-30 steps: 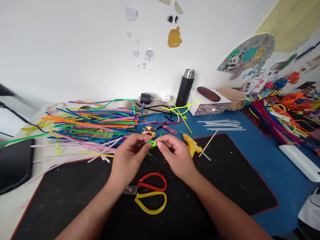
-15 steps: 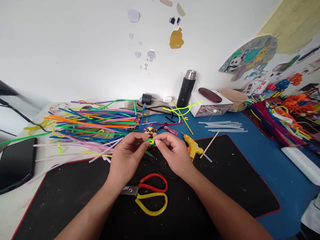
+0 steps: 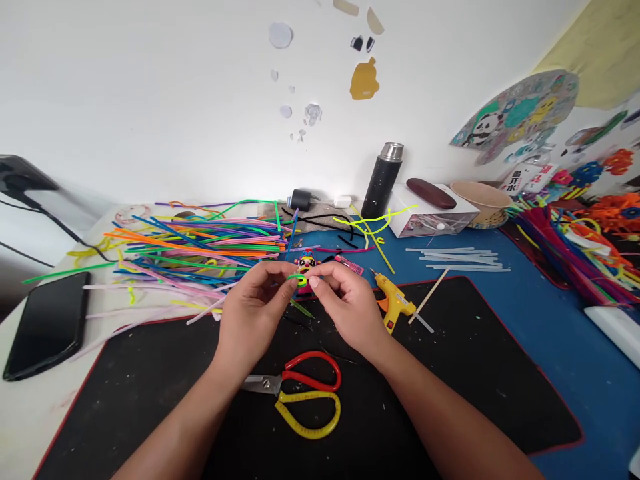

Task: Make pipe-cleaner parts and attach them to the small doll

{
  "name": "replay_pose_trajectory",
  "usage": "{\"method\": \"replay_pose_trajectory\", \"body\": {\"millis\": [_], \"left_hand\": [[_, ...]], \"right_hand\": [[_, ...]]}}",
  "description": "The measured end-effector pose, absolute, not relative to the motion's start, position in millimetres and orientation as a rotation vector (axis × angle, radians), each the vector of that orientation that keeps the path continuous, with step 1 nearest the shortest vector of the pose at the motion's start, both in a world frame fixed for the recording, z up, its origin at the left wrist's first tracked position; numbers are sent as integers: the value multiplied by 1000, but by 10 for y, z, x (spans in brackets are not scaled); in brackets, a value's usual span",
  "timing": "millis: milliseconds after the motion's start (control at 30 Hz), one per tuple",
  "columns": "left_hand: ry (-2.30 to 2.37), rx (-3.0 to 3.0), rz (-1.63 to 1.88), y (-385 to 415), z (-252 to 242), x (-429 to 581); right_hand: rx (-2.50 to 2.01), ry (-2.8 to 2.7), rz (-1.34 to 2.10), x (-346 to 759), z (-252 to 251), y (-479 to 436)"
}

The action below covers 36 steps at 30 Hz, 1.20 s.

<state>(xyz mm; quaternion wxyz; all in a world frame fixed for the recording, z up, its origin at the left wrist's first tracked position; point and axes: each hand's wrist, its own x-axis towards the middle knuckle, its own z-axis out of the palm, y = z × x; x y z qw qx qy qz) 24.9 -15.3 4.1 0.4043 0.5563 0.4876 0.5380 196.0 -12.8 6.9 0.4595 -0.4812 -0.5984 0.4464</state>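
Between my two hands is a small bent piece of green and yellow pipe cleaner [image 3: 301,281]. My left hand [image 3: 255,310] pinches its left side between thumb and fingertips. On the other side, the thumb and fingers of my right hand [image 3: 347,303] close on its right end. Just behind the fingertips stands a small colourful figure [image 3: 307,262] with a dark-and-white face, partly hidden by the hands. Scissors [image 3: 310,393] with one red and one yellow handle lie below the hands on the black mat [image 3: 440,373]; the left wrist covers their blades.
A heap of coloured pipe cleaners [image 3: 200,240] spreads at the left, near a black phone [image 3: 47,327]. To the right lie a yellow glue gun [image 3: 399,303], a wooden stick [image 3: 429,295] and clear glue sticks [image 3: 460,259]. A black flask [image 3: 383,180] and a white drawer box [image 3: 433,217] stand behind.
The whole scene has shifted slightly rightward as the camera turned a little left. Both hands keep their pinch on the green and yellow piece, which sits at a slightly different angle.
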Motion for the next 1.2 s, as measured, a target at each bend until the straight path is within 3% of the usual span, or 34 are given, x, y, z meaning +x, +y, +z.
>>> {"method": "replay_pose_trajectory", "body": {"millis": [1200], "left_hand": [[1295,1561,1303,-157,6,238]], "right_hand": [[-1128,-1384,1094,1979,-5,-147]]}}
